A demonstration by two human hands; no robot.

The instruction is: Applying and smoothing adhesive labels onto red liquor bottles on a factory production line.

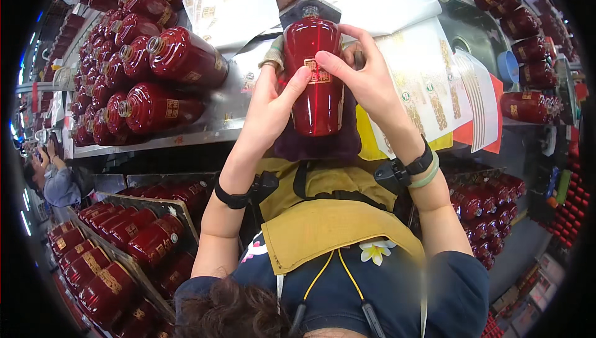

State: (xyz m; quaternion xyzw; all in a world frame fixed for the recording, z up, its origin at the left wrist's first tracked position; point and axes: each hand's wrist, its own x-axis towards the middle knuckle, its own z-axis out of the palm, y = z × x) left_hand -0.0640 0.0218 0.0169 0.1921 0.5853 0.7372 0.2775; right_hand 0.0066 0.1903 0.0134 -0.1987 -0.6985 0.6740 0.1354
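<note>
A glossy dark-red glass bottle (pixel 316 111) lies in front of me, its clear neck pointing away and reaching a grey metal bracket (pixel 287 7). My left hand (pixel 274 89) closes on its left side, and a pale cloth-like cover (pixel 274 54) wraps its fingers. On the other side my right hand (pixel 363 68) grips the bottle, fingers curled round the far edge. Both thumbs press on a small gold label (pixel 318 72) on the bottle's face. Beneath the bottle is a dark purple cloth pad (pixel 292 146). The fingertips behind the bottle are partly hidden.
Stacked red bottles (pixel 167 111) fill the bench's left side. White label sheets (pixel 413 68) lie to the right, over red and yellow sheets. A blue cup (pixel 508 66) stands farther right. Crates of bottles (pixel 133 226) sit below left. Another person (pixel 57 179) is at the far left.
</note>
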